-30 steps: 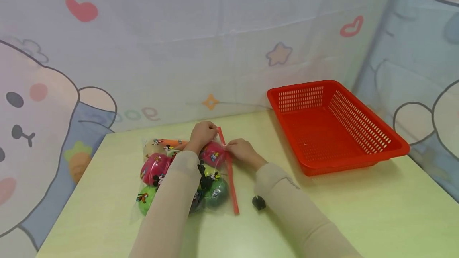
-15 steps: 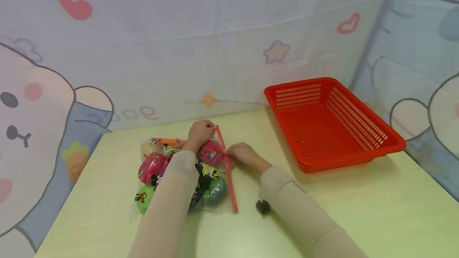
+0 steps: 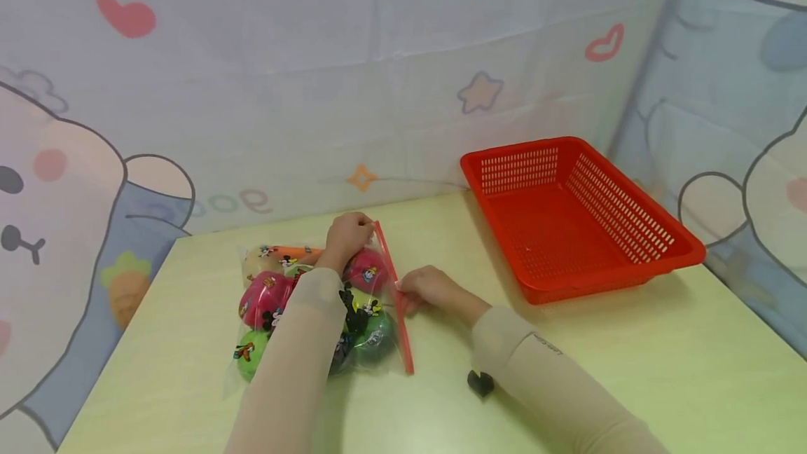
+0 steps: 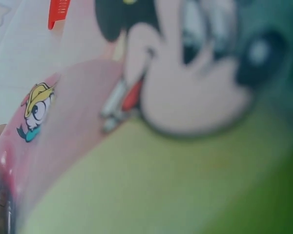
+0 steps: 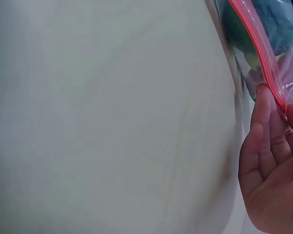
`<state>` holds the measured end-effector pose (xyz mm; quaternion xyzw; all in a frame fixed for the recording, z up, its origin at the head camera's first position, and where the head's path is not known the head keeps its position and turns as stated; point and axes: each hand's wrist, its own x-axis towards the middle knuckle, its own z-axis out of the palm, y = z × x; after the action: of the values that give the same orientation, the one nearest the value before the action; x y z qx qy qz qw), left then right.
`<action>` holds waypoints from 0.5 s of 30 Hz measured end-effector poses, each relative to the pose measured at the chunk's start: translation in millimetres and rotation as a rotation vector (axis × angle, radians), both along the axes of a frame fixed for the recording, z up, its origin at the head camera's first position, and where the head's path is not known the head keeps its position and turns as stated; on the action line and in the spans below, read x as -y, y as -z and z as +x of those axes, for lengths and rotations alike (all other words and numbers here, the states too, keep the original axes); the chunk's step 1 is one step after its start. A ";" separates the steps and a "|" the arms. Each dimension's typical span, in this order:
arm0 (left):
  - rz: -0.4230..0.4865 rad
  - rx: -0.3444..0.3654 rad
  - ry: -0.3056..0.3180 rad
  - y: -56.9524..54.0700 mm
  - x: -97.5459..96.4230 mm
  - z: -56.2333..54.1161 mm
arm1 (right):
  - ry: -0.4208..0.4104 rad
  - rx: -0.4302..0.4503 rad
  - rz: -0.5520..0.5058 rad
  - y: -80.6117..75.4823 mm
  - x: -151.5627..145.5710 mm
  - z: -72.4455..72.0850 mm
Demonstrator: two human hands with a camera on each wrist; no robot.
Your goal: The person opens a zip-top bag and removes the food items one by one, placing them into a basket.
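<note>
A clear zip bag [image 3: 372, 303] with a red zip strip [image 3: 405, 342] lies on the table, printed with cartoon figures. Several round things in pink, green and dark colours fill it, plus something orange. At the strip's far end, my left hand [image 3: 349, 238] pinches the bag's corner. Lower along the strip, my right hand [image 3: 435, 291] pinches the zip between thumb and fingers. The right wrist view shows this right hand [image 5: 276, 165] with its thumb and fingers on either side of the red strip [image 5: 258, 39]. Blurred bag print [image 4: 195, 92] fills the left wrist view.
A red plastic basket [image 3: 567, 230] with slotted sides stands at the back right of the pale table [image 3: 416, 412]. Beside my right sleeve a small black object [image 3: 480, 384] shows. A patterned curtain [image 3: 302, 90] hangs behind the table.
My right hand has slid along the red zip strip toward the near end, still pinching it. My left hand keeps hold of the far corner. The head view has shifted slightly.
</note>
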<state>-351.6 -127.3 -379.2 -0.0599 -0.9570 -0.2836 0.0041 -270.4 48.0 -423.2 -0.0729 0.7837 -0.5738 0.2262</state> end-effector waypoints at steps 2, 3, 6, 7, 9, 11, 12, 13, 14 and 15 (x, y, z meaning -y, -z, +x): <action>0.008 0.002 -0.002 1.2 -0.8 0.1 | -0.002 0.007 -0.007 2.0 -1.0 3.1; 0.012 0.000 -0.004 1.3 -1.2 0.0 | -0.002 0.004 0.000 2.8 -1.5 4.7; 0.018 -0.003 -0.005 0.1 -2.1 0.1 | -0.020 -0.020 0.044 5.0 -3.0 10.3; 0.017 -0.004 -0.006 -0.6 -2.1 0.3 | -0.030 -0.026 0.057 5.6 -3.4 12.5; 0.010 -0.006 -0.011 -1.6 -1.7 0.9 | -0.056 -0.040 0.092 6.5 -4.1 17.5; 0.002 -0.005 -0.016 -1.8 -0.6 1.4 | -0.080 -0.041 0.101 7.6 -4.8 22.2; 0.001 -0.003 -0.017 -1.7 -0.3 1.6 | -0.091 -0.037 0.106 7.8 -5.1 24.5; 0.002 -0.002 -0.016 -1.4 -0.1 1.7 | -0.100 -0.031 0.111 7.6 -5.6 26.9; 0.003 -0.002 -0.015 -1.0 0.0 1.8 | -0.110 -0.028 0.119 7.3 -6.3 29.1; 0.002 -0.002 -0.013 -0.5 0.1 2.0 | -0.122 -0.022 0.126 6.7 -7.1 31.5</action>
<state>-349.6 -127.4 -378.6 -0.0540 -0.9571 -0.2847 0.0071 -238.9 55.1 -429.9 -0.1126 0.8148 -0.5077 0.2563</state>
